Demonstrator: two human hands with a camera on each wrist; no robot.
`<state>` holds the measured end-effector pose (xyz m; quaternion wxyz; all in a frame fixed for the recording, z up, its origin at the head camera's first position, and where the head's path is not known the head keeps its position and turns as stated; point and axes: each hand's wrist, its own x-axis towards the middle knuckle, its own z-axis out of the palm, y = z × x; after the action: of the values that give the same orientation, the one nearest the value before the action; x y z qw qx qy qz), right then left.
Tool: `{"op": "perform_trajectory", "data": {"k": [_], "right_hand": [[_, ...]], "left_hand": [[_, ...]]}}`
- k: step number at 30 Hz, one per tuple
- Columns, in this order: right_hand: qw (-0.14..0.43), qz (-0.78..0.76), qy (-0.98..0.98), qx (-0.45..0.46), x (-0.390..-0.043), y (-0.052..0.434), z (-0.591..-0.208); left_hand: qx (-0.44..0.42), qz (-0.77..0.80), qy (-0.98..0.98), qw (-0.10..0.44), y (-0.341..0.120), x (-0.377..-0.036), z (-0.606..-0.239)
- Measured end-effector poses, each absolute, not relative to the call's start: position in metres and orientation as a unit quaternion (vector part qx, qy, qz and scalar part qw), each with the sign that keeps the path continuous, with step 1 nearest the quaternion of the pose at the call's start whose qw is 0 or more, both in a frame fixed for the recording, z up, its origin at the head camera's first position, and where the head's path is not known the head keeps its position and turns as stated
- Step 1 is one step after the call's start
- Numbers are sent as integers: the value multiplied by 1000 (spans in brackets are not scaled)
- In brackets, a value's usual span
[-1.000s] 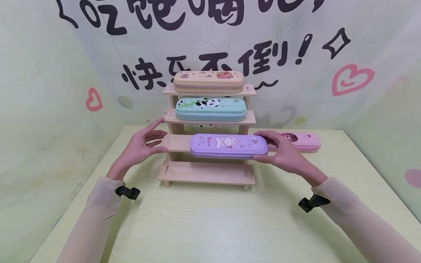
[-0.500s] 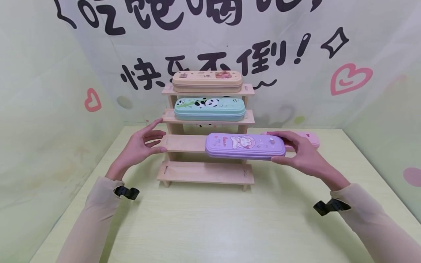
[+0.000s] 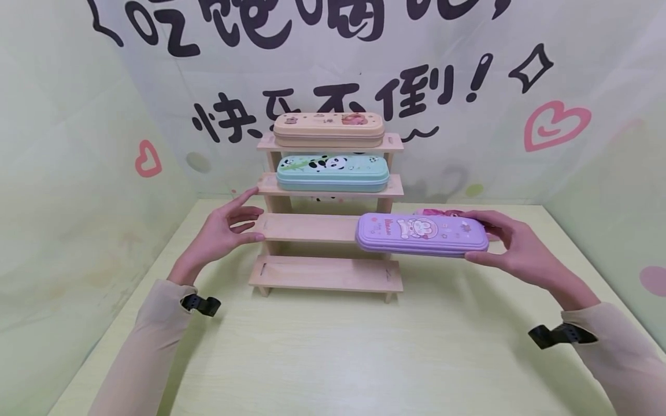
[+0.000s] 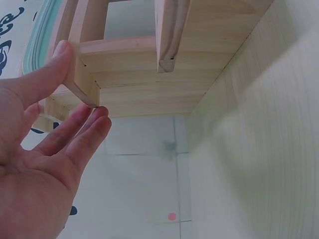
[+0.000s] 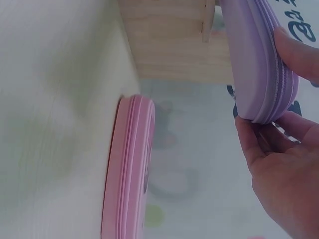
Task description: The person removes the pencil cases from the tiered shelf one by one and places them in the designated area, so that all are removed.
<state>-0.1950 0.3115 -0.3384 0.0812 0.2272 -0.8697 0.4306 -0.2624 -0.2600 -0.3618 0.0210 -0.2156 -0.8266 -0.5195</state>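
Observation:
My right hand (image 3: 531,257) grips the right end of a purple zipped pencil case (image 3: 421,236) printed with a rabbit. The case is held level, its left end overlapping the right part of the third shelf in the head view. In the right wrist view, thumb and fingers pinch its rounded zipped end. My left hand (image 3: 222,234) is at the left side of a wooden four-tier stand (image 3: 309,227). Seen from the left wrist, thumb and fingertips hold the end of a shelf board (image 4: 82,82).
A beige pencil case (image 3: 329,130) lies on the top shelf, a mint panda one (image 3: 333,173) on the second. Behind the purple case, a pink pencil case (image 5: 132,169) lies on the table (image 3: 333,352). A printed cloth wall (image 3: 468,156) stands behind.
My right hand has carried the purple pencil case to the right, off most of the third shelf. The left hand has stayed at the stand.

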Motion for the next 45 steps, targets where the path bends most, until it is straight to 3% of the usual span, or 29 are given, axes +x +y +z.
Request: {"op": "perform_trajectory", "data": {"k": [10, 20, 31, 45], "right_hand": [[87, 443, -861, 236, -188, 366, -338], [72, 446, -876, 171, -182, 409, -353], [24, 433, -883, 179, -193, 434, -391], [-19, 399, -906, 139, -210, 445, -410]], "left_hand": [[-216, -518, -828, 17, -258, -263, -361], [-214, -512, -831, 18, -258, -263, -359], [-214, -519, -828, 16, -259, -262, -361], [-219, -519, -826, 21, -259, -262, -361]]}}
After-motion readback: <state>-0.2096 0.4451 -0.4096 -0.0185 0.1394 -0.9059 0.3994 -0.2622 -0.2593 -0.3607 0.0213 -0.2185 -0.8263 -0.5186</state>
